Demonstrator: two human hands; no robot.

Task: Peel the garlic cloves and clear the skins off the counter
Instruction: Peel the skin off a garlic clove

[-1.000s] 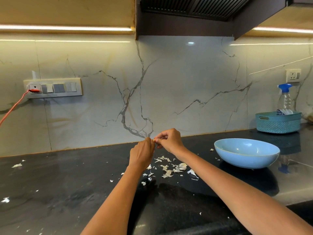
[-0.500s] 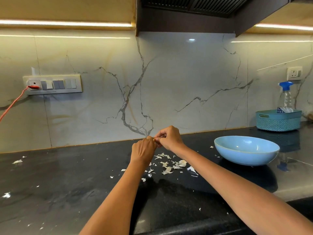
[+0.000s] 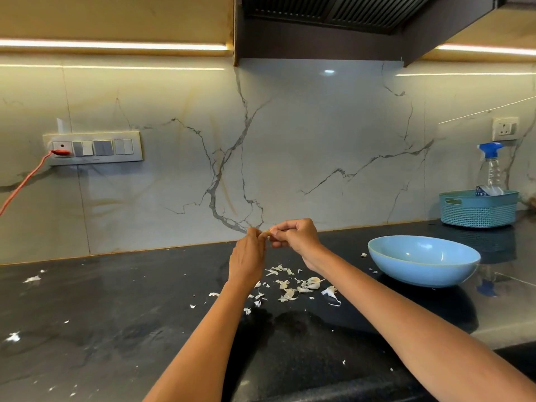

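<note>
Both my hands are raised together above the black counter (image 3: 116, 314), fingertips meeting around a small garlic clove (image 3: 267, 233). My left hand (image 3: 248, 256) pinches one end of it and my right hand (image 3: 295, 237) pinches the other; most of the clove is hidden by the fingers. Directly below the hands lies a pile of white garlic skins (image 3: 293, 287), with smaller flakes scattered around it. A light blue bowl (image 3: 423, 261) stands to the right of the skins.
More skin flakes lie at the far left (image 3: 32, 279) and front left (image 3: 13, 337) of the counter. A teal basket (image 3: 478, 210) holding a spray bottle (image 3: 491, 169) stands at the back right. A red cord (image 3: 26, 181) hangs from the wall socket.
My hands stay together on the clove, the fingers shifting slightly as they work at it. The view has tilted a little; the skins and the bowl have not moved.
</note>
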